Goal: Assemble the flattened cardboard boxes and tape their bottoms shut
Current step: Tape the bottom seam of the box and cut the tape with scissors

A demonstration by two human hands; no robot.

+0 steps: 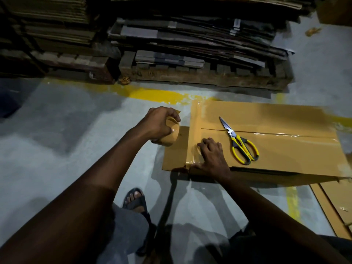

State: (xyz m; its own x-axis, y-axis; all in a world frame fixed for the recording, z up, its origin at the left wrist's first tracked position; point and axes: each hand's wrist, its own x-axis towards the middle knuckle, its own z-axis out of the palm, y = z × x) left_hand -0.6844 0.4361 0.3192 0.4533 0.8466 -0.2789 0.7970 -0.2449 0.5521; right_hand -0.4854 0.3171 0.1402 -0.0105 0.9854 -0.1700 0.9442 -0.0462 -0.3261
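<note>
At the left end of the box (285, 121) my right hand (213, 153) presses the cross strip (196, 121) flat with loose fingers, my left hand (158, 122) grips the tape roll (172, 137); centre seam (285, 134) taped, cutting seems left.

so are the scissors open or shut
Shut: the scissors lie on the box with blades together in one point, handles side by side.

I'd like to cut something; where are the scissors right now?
In the head view the scissors lie on the cardboard box, right of centre, just right of the right hand resting on it.
</note>
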